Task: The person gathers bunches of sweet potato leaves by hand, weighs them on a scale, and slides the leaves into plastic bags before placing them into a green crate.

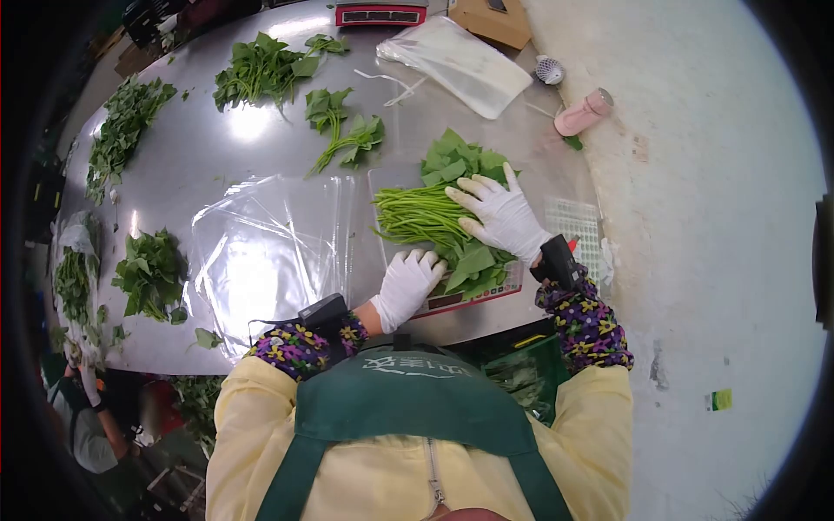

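A bunch of leafy greens point(417, 214) with long stems lies on a flat scale point(447, 301) with a red front edge. The stems point left, with leaves at the far and near sides. My right hand point(506, 217), in a white glove, rests across the bunch with its fingers spread over stems and leaves. At the near side of the bunch, my gloved left hand point(405, 288) is closed, its curled fingertips against the leaves; its thumb is hidden. Left of the scale lies a clear plastic bag point(269, 252), flat on the metal table point(369, 326).
Loose greens point(265, 71) and smaller sprigs point(343, 130) lie farther back, with more piles point(149, 273) at left. A stack of plastic bags point(460, 65), a pink bottle point(584, 111) and a red device point(380, 12) are at the back. Another person's gloved hand point(89, 382) is at lower left.
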